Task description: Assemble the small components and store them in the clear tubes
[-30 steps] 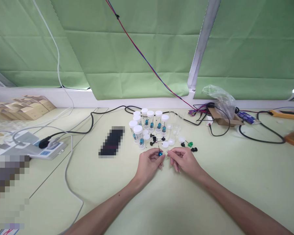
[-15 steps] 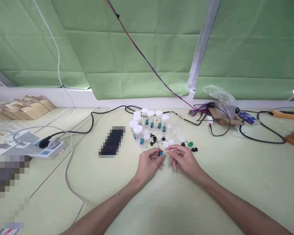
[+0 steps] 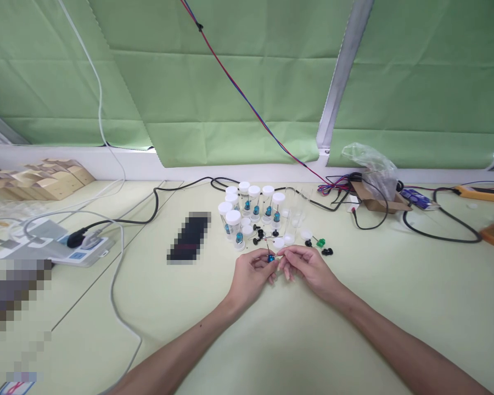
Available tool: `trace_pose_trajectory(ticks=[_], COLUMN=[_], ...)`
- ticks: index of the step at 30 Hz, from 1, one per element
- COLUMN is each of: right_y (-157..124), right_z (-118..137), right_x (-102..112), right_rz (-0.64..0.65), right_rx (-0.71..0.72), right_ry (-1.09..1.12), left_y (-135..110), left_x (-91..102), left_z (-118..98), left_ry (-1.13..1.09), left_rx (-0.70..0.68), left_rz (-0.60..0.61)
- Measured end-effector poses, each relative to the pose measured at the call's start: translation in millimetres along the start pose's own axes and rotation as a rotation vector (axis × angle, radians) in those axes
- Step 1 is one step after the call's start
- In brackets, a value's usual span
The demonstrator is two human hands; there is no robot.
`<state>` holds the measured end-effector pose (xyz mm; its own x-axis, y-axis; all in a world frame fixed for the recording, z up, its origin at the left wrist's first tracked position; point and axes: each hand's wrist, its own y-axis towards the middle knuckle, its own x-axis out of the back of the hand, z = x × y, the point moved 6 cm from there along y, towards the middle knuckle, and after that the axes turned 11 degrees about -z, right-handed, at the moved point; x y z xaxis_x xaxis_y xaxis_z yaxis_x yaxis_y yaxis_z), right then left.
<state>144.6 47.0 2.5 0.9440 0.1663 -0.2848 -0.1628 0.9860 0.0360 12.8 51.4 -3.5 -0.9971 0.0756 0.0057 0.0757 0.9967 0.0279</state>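
Between the thumb and fingers of my left hand (image 3: pixel 255 271) is a small blue plastic piece (image 3: pixel 270 258) with a thin dark stem pointing up. My right hand (image 3: pixel 307 269) is closed in a pinch right beside it, its fingertips close to the blue piece; what they hold is too small to make out. Just beyond the hands, clear tubes with white caps (image 3: pixel 233 218) stand upright, several with similar blue pieces inside. Loose black pieces (image 3: pixel 275 233), a green piece (image 3: pixel 321 242) and loose white caps (image 3: pixel 279 242) lie between the tubes and my hands.
A blurred-out dark rectangle (image 3: pixel 189 236) lies left of the tubes. Further left are a power strip (image 3: pixel 82 253) with cables and cardboard pieces (image 3: pixel 61 184). At the back right stand a small open box (image 3: pixel 379 204) with a plastic bag and a blue pack (image 3: pixel 417 198).
My right fingertips have come slightly closer to the blue piece, and the thin pale thing seen between the hands is now mostly hidden. The view has shifted very slightly.
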Motion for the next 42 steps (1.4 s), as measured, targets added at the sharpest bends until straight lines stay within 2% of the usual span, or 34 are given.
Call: trace_pose_trajectory(ticks=[6, 11, 22, 27, 32, 37, 42], right_y=[-0.7, -1.0, -1.8, -8.3, -11.1, -11.0, -9.5], right_z=[-3.2, -3.3, 5.1, 18.5, 26.4, 24.9, 18.7], right_x=[-0.7, -0.5, 2.8, 0.5, -1.3, 0.3, 3.7], right_rz=[0.059, 0.085, 0.000, -0.035, -0.064, -0.094, -0.116], right_rx=[-0.052, -0.028, 0.206, 0.387, 0.534, 0.526, 0.436], right_ry=[0.111, 0.055, -0.266, -0.512, -0.616, -0.643, -0.605], left_y=[1.3, 1.2, 1.4, 1.6, 0.5, -0.1, -0.7], left_x=[-0.7, -0.2, 0.9, 1.3, 0.9, 0.6, 0.4], left_z=[-3.5, -1.6, -1.8, 0.9, 1.1, 1.5, 3.4], left_ry=[-0.020, -0.031, -0.005, 0.006, 0.016, 0.038, 0.040], left_rx=[0.022, 0.030, 0.007, 0.007, 0.013, 0.014, 0.006], left_rz=[-0.001, 0.000, -0.004, -0.021, -0.035, -0.041, -0.039])
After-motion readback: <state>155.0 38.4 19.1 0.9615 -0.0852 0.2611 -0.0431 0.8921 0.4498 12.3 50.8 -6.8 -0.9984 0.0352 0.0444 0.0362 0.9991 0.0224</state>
